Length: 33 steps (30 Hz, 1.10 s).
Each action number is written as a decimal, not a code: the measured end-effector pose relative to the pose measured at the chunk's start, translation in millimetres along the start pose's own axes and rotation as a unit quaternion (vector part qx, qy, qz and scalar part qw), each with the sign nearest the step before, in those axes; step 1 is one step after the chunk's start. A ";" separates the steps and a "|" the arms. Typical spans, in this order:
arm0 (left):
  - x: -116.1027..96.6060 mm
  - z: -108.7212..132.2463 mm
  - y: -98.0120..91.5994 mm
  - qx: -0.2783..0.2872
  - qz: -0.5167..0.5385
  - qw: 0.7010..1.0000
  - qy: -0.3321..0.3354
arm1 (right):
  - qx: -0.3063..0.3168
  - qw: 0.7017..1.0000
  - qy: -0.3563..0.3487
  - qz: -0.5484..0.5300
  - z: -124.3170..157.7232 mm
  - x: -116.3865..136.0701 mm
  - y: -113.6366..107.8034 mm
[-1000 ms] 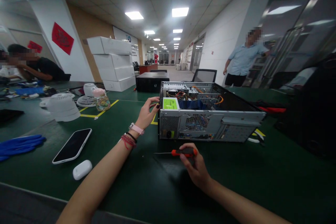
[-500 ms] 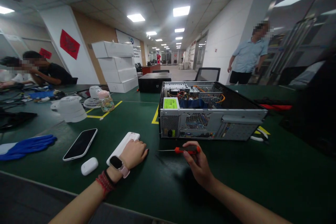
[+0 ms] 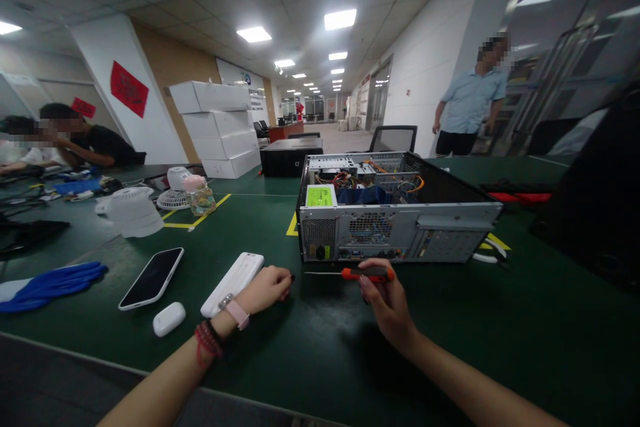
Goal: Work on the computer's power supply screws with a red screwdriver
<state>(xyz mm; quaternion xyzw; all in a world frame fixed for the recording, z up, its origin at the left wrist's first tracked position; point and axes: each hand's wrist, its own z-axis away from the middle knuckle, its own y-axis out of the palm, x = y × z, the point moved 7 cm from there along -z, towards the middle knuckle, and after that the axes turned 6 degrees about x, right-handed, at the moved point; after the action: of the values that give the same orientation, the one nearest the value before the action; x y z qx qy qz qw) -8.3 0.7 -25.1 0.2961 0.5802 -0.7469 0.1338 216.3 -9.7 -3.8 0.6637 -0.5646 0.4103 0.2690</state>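
Note:
A screwdriver (image 3: 367, 274) with a red and black handle is held in my right hand (image 3: 387, 300), fingers closed round the handle. Its thin shaft points left, just in front of the computer case (image 3: 373, 230). That case lies on its side, open at the top, with a green-labelled power supply (image 3: 320, 196), coloured cables and metal bays inside. My left hand (image 3: 267, 288), wearing a pink-strapped watch, is curled closed near the screwdriver's tip; whatever its fingers may hold is hidden. Under that wrist lies a white power bank (image 3: 235, 280).
Left on the green table (image 3: 280, 353) are a phone (image 3: 151, 278), a white earbud case (image 3: 169, 318) and blue gloves (image 3: 60, 283). Farther back stand a small fan (image 3: 177, 187), a jar (image 3: 200, 195), stacked white boxes (image 3: 225, 133) and a black case (image 3: 285, 159). A person (image 3: 470, 103) stands beyond.
My left hand has moved right, off the power bank, and its fingers have curled in. My right hand has shifted slightly right and away from me with the screwdriver. The view has turned a little.

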 end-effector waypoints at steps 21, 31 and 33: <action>-83.6 -48.1 55.5 -0.023 -0.247 0.956 0.156 | -0.113 0.976 -0.071 0.174 -2.0 16.8 -83.7; -84.2 -49.3 54.2 -0.021 -0.137 0.976 0.167 | -0.111 0.980 -0.066 0.152 0.6 17.8 -83.9; -79.1 -49.0 47.1 -0.017 -0.054 0.987 0.153 | -0.119 0.986 -0.052 0.108 0.0 17.2 -84.0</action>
<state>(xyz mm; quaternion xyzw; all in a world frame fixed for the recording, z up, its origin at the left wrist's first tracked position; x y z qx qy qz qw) 93.8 21.9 -22.3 0.3730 0.6214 -0.6890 0.0078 298.3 -0.5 19.8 0.5822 -0.6912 0.3319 0.2706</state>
